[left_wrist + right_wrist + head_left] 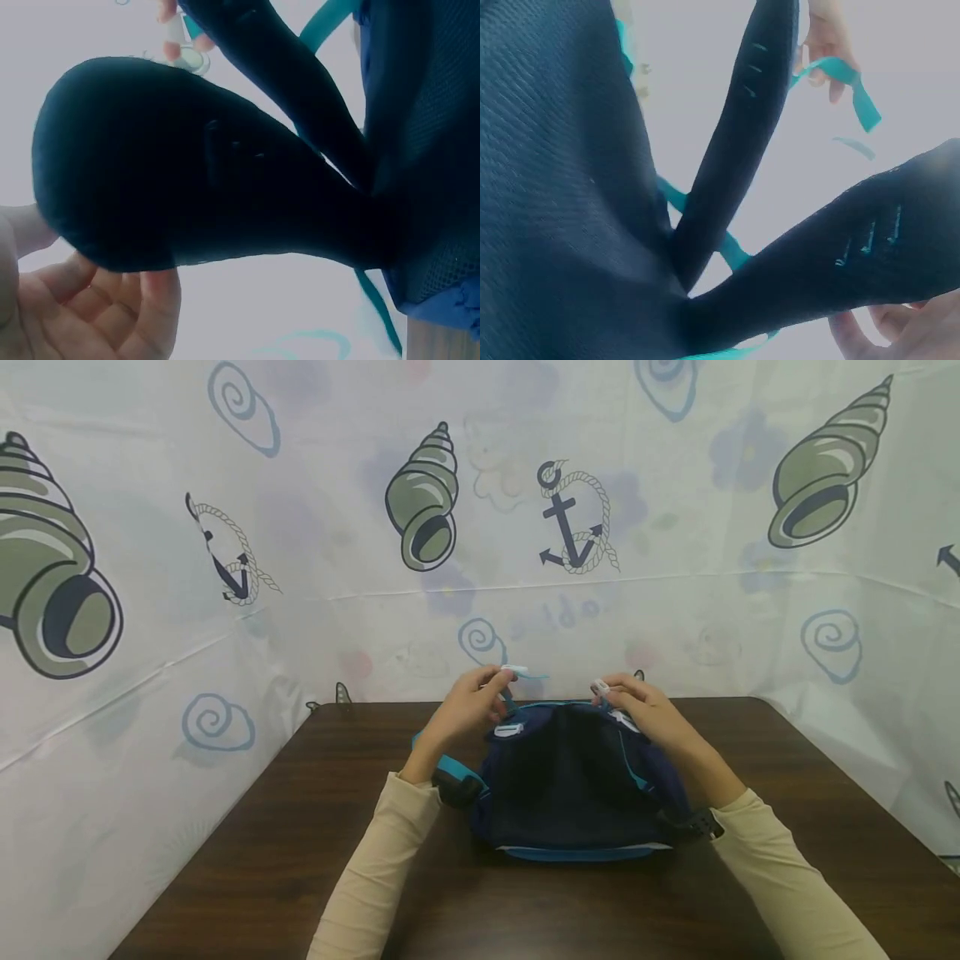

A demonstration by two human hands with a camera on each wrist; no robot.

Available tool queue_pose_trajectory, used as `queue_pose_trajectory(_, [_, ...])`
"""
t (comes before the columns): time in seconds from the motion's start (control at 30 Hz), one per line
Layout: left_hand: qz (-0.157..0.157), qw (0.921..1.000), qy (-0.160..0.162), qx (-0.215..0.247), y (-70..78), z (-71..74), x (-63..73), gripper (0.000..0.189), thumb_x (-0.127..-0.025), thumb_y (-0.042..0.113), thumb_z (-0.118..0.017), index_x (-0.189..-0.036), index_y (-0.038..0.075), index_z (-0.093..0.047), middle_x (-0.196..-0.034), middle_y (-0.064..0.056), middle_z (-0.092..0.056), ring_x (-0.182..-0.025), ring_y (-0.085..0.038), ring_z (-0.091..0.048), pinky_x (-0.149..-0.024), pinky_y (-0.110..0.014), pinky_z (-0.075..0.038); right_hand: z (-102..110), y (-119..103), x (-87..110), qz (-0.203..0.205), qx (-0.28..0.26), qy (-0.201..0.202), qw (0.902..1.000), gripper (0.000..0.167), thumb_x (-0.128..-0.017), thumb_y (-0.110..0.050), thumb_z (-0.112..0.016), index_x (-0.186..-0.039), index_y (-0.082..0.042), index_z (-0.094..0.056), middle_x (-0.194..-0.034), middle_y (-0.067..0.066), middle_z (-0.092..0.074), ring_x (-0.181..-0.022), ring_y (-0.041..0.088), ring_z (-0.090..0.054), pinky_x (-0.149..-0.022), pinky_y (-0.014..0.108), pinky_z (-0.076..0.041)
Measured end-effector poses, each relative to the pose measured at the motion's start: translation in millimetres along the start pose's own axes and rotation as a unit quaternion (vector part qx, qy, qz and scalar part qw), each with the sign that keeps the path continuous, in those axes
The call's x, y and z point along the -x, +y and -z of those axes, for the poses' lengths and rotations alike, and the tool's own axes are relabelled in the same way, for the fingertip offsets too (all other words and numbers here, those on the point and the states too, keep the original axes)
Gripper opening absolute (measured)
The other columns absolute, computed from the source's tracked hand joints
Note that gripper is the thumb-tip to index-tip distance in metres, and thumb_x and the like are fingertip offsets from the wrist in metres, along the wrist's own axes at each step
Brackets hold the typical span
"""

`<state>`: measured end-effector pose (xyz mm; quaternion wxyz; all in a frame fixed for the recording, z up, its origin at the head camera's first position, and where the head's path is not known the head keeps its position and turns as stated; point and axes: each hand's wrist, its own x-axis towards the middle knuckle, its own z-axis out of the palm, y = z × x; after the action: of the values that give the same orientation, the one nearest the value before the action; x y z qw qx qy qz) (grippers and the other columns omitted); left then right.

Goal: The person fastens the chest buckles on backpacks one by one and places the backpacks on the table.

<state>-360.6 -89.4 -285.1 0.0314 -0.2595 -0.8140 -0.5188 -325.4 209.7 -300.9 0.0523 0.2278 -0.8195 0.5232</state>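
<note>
A dark navy backpack [562,785] with teal trim sits on the table in the head view. Above its top left, my left hand [468,703] pinches a white plastic buckle piece [514,669] with a thin teal strap end beside it. My right hand [654,708] pinches another white buckle piece [600,687] above the top right. A dark padded shoulder strap [142,165] covers part of the left hand in the left wrist view. Teal webbing [838,69] hangs by the left hand in the right wrist view. Straps hide the right fingertips there.
The brown wooden table [300,860] lies under the backpack. Behind it hangs a white curtain [315,485] printed with shells and anchors. A teal and black band [457,772] is on the left wrist, and a black band [705,822] on the right.
</note>
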Motion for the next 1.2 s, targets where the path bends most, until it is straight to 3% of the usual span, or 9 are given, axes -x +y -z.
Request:
queue_pose_trajectory(0.1, [-0.016, 0.9997, 0.02, 0.004, -1.9, 2.1, -1.9, 0.039, -0.107, 0.038, -0.043, -0.124, 0.009, -0.062, -0.098, -0.01, -0.062, -0.076, -0.02, -0.064, -0.067, -0.029, -0.057, 7, -2, 2.5, 0.005, 0.009, -0.004, 0.9999, 0.044, -0.108, -0.032, -0.042, -0.141, -0.004, -0.05, -0.131, 0.012, -0.059, -0.121, 0.025, -0.055, -0.097, 0.026, -0.048])
queue_pose_trajectory(0.23, [-0.033, 0.9977, 0.058, 0.009, -2.3, 3.8, -3.2, 0.039, -0.107, 0.037, -0.043, -0.123, 0.006, -0.061, -0.104, -0.013, -0.063, -0.075, -0.02, -0.064, -0.069, -0.031, -0.059, 11, -3, 3.9, 0.025, 0.054, 0.005, 0.9982, 0.044, -0.108, -0.032, -0.045, -0.143, -0.006, -0.05, -0.132, 0.018, -0.062, -0.123, 0.033, -0.055, -0.104, 0.044, -0.045])
queue_pose_trajectory(0.3, [-0.034, 0.9965, 0.075, 0.017, -2.5, 4.1, -3.6, 0.038, -0.107, 0.037, -0.044, -0.122, 0.006, -0.061, -0.106, -0.013, -0.063, -0.075, -0.02, -0.064, -0.067, -0.03, -0.058, 11, -4, 4.3, 0.04, 0.09, 0.028, 0.9948, 0.039, -0.106, -0.031, -0.048, -0.138, -0.008, -0.053, -0.126, 0.021, -0.065, -0.114, 0.031, -0.06, -0.098, 0.049, -0.047])
queue_pose_trajectory(0.43, [-0.028, 0.995, 0.091, 0.032, -3.3, 4.2, -4.0, 0.04, -0.106, 0.038, -0.047, -0.125, 0.005, -0.059, -0.108, -0.015, -0.065, -0.075, -0.019, -0.064, -0.067, -0.028, -0.057, 10, -4, 4.3, 0.051, 0.124, 0.065, 0.9889, 0.029, -0.104, -0.032, -0.054, -0.123, -0.01, -0.058, -0.116, 0.016, -0.069, -0.099, 0.024, -0.064, -0.083, 0.039, -0.048])
queue_pose_trajectory(0.53, [-0.025, 0.9942, 0.093, 0.047, -3.6, 3.9, -4.9, 0.041, -0.105, 0.037, -0.049, -0.13, 0.005, -0.056, -0.109, -0.017, -0.067, -0.076, -0.018, -0.064, -0.066, -0.027, -0.058, 11, -3, 4.4, 0.051, 0.132, 0.073, 0.9872, 0.028, -0.103, -0.032, -0.056, -0.119, -0.01, -0.061, -0.113, 0.013, -0.07, -0.099, 0.023, -0.064, -0.08, 0.036, -0.045])
queue_pose_trajectory(0.7, [-0.035, 0.9923, 0.085, 0.083, -2.7, 3.2, -6.9, 0.04, -0.103, 0.033, -0.054, -0.132, 0.005, -0.057, -0.109, -0.02, -0.067, -0.078, -0.018, -0.065, -0.066, -0.03, -0.059, 17, -4, 4.1, 0.049, 0.124, 0.067, 0.9887, 0.029, -0.103, -0.029, -0.056, -0.121, -0.008, -0.064, -0.119, 0.016, -0.07, -0.112, 0.032, -0.065, -0.092, 0.043, -0.048])
queue_pose_trajectory(0.9, [-0.031, 0.9914, 0.073, 0.104, 1.2, 2.5, -6.3, 0.04, -0.102, 0.03, -0.058, -0.134, 0.006, -0.057, -0.113, -0.018, -0.067, -0.082, -0.02, -0.066, -0.07, -0.036, -0.06, 20, -9, 5.2, 0.03, 0.113, 0.055, 0.9917, 0.035, -0.105, -0.026, -0.053, -0.131, -0.004, -0.061, -0.13, 0.019, -0.065, -0.123, 0.035, -0.059, -0.098, 0.049, -0.046])
queue_pose_trajectory(1.0, [-0.032, 0.992, 0.07, 0.101, 2.8, 2.6, -6.0, 0.039, -0.102, 0.027, -0.058, -0.134, 0.005, -0.057, -0.115, -0.019, -0.067, -0.084, -0.022, -0.066, -0.074, -0.043, -0.06, 20, -10, 5.7, 0.028, 0.112, 0.051, 0.9921, 0.036, -0.105, -0.024, -0.053, -0.133, -0.003, -0.061, -0.136, 0.018, -0.061, -0.126, 0.033, -0.056, -0.1, 0.045, -0.046])
queue_pose_trajectory(1.2, [-0.038, 0.9938, 0.057, 0.087, 5.2, 2.4, -5.2, 0.039, -0.1, 0.026, -0.06, -0.133, 0.004, -0.058, -0.116, -0.019, -0.065, -0.091, -0.033, -0.067, -0.075, -0.046, -0.06, 19, -10, 4.2, 0.037, 0.114, 0.043, 0.9919, 0.035, -0.104, -0.022, -0.054, -0.133, -0.004, -0.062, -0.135, 0.017, -0.061, -0.117, 0.026, -0.058, -0.088, 0.019, -0.047])
